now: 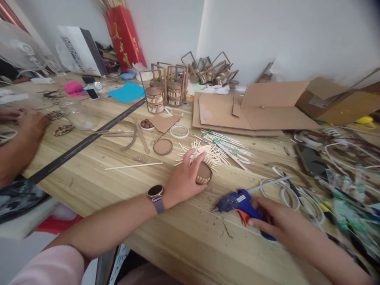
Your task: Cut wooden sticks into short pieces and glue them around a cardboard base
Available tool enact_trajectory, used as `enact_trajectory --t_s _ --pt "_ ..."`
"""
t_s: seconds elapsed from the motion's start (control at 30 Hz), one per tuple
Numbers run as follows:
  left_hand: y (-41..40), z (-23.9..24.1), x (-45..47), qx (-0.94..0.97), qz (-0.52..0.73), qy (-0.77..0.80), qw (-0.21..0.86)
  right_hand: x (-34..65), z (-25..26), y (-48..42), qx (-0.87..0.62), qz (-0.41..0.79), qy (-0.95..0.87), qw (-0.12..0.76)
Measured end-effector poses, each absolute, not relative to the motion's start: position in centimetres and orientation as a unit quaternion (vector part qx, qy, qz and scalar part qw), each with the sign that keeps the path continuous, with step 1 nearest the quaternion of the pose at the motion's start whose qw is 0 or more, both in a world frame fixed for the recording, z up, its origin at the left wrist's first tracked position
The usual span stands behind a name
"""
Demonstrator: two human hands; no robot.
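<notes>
My left hand, with a watch on its wrist, is curled around a small round cardboard piece ringed with short sticks that rests on the wooden table. A pile of short wooden sticks lies just behind it. My right hand is closed on the handle of a blue glue gun with an orange trigger. The gun lies low on the table, nozzle pointing left. Its white cable curls away to the right.
Another person's hands work at the left by a glass jar and beads. A long black ruler crosses the table. Finished stick baskets, flat cardboard and a red box stand behind. Wires and tools clutter the right.
</notes>
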State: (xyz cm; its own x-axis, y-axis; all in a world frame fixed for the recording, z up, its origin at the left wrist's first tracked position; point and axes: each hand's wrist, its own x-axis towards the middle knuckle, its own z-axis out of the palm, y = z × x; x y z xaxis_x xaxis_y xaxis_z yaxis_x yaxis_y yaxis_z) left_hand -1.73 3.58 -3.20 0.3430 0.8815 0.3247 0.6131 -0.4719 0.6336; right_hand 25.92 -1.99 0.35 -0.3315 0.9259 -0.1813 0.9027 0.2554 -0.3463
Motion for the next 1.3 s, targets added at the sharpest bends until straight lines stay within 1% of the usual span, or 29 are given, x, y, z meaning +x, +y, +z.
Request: enact_trajectory --t_s 0.07,0.27,0.5,0.6,0.8,0.93,1.13,1.3 --pt "3.5 -3.1 -1.7 0.794 0.32 0.478 0.2 25.8 0.1 -2.0 -0.577 0.232 -0.783 0.01" --pt "3.4 -2.9 -1.7 0.797 0.299 0.489 0.188 26.1 0.0 -2.4 -0.544 0.287 -0.788 0.035" --pt "3.4 -3.0 -1.7 0.8 0.294 0.494 0.173 26.3 0.4 -2.9 -0.55 0.294 -0.78 0.055" --pt "3.5 -2.9 -1.8 0.799 0.293 0.494 0.177 26.2 0.1 -3.0 -0.553 0.298 -0.773 0.09" --pt "3.5 -2.9 -1.9 0.798 0.298 0.491 0.182 26.0 -1.2 -3.1 -0.547 0.3 -0.757 0.195" --pt "3.5 -2.9 -1.9 0.799 0.298 0.489 0.185 25.9 -1.3 -2.8 -0.588 0.297 -0.705 0.265" --pt "3.6 -2.9 -2.0 0.799 0.295 0.489 0.186 25.3 -1.0 -2.4 -0.636 0.373 -0.626 0.255" --pt "3.5 -2.9 -2.0 0.808 0.288 0.482 0.18 24.7 -1.2 -2.0 -0.626 0.414 -0.606 0.264"
